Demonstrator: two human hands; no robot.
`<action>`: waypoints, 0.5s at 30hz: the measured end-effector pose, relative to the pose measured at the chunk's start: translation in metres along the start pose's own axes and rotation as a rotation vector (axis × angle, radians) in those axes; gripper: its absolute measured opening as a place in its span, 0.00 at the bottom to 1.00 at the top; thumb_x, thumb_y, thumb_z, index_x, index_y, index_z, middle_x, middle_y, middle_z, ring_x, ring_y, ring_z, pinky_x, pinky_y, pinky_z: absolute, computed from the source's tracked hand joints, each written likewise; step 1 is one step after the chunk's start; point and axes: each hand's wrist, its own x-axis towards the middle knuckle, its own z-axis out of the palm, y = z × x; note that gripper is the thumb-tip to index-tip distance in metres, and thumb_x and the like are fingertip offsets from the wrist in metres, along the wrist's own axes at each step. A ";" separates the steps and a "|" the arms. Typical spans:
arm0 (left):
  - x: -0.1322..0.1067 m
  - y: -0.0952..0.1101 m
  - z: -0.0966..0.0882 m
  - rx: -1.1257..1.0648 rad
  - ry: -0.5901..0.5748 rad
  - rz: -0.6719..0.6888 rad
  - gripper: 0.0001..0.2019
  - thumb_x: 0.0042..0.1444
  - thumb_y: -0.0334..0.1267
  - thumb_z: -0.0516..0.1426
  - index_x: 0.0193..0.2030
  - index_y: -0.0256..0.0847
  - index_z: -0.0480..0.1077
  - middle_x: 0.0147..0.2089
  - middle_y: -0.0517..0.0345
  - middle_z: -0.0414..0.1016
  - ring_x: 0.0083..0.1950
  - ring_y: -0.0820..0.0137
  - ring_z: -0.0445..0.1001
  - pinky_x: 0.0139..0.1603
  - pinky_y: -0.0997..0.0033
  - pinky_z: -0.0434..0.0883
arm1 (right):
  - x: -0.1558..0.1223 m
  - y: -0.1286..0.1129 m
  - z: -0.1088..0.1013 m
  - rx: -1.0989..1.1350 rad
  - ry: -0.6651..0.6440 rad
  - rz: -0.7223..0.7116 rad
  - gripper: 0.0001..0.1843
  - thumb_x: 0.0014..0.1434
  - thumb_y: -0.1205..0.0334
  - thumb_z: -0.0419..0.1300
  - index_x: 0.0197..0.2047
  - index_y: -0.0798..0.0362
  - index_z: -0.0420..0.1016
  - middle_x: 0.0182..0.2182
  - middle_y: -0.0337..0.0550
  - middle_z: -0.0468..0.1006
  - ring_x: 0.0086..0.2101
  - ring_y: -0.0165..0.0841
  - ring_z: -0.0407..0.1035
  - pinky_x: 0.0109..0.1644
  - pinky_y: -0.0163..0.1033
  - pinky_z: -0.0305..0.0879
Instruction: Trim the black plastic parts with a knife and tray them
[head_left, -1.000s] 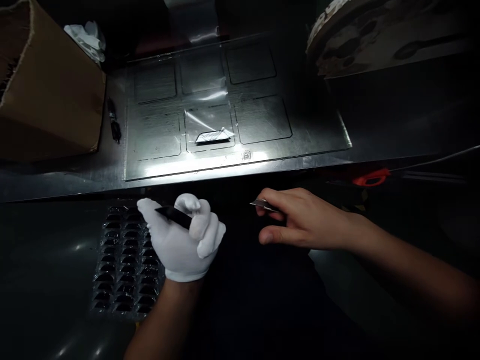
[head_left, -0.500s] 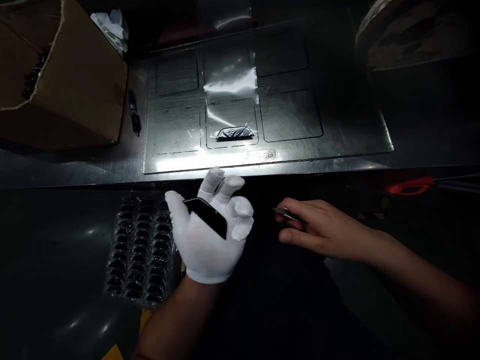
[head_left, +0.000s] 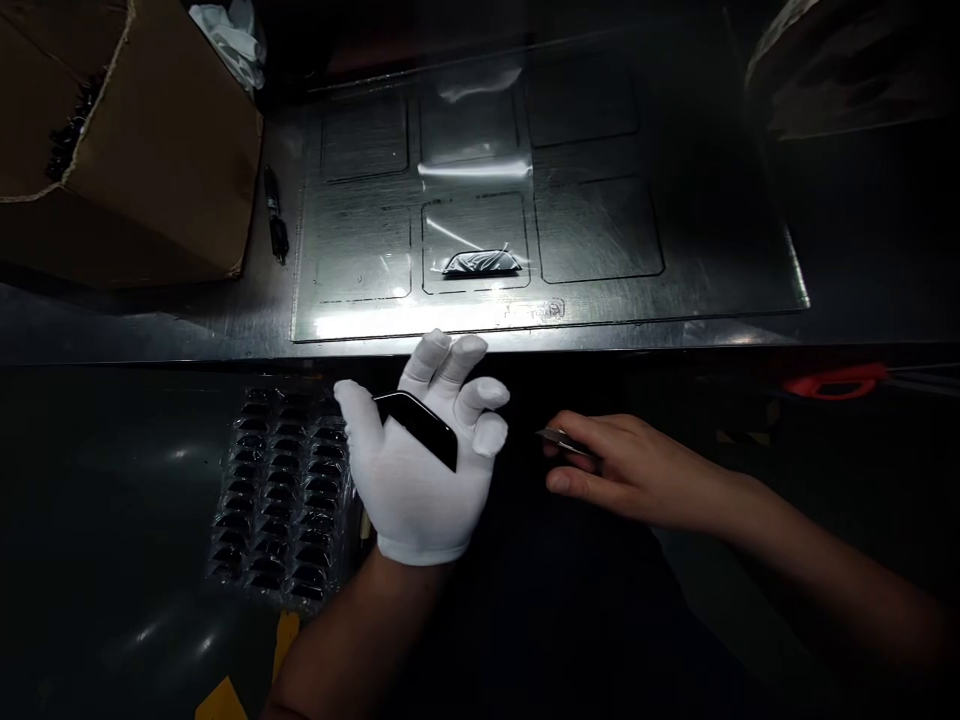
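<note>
My left hand (head_left: 427,470), in a white glove, is palm up beneath the table's front edge. A glossy black panel (head_left: 420,425) with slanted ends lies across its palm, held at the thumb side, with the fingers curled loosely above it. To the right, my bare right hand (head_left: 615,465) pinches a slim, pointed metal blade (head_left: 566,441) between thumb and fingers. Its tip points at the left hand and does not touch the panel. A similar dark piece (head_left: 481,263) under wrinkled clear film sits on the glass sheet (head_left: 600,290) in front.
A clear blister tray (head_left: 274,500) of several black pieces lies at lower left. On the table stand a cardboard box (head_left: 172,170), a pen (head_left: 275,215) and a crumpled white glove (head_left: 234,40). A red handle (head_left: 836,381) shows at right. Yellow pieces (head_left: 222,700) are at the bottom.
My right hand has come slightly left and down with the blade, nearer my left hand. The left fingers have shifted a little around the panel. The view has also moved slightly.
</note>
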 end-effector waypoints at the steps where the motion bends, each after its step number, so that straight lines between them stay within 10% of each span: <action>1: 0.000 0.000 0.000 -0.006 -0.003 0.000 0.40 0.65 0.73 0.36 0.52 0.45 0.75 0.57 0.44 0.74 0.42 0.61 0.73 0.25 0.72 0.59 | 0.000 0.000 0.001 0.000 -0.005 0.000 0.22 0.67 0.40 0.59 0.48 0.51 0.73 0.32 0.40 0.77 0.30 0.35 0.73 0.35 0.38 0.64; 15: 0.000 -0.003 0.001 -0.036 -0.042 -0.003 0.40 0.65 0.72 0.37 0.51 0.41 0.76 0.52 0.44 0.76 0.40 0.62 0.75 0.23 0.73 0.62 | 0.001 0.002 0.006 0.023 -0.071 0.047 0.22 0.68 0.42 0.60 0.50 0.52 0.73 0.37 0.44 0.79 0.35 0.38 0.74 0.39 0.40 0.65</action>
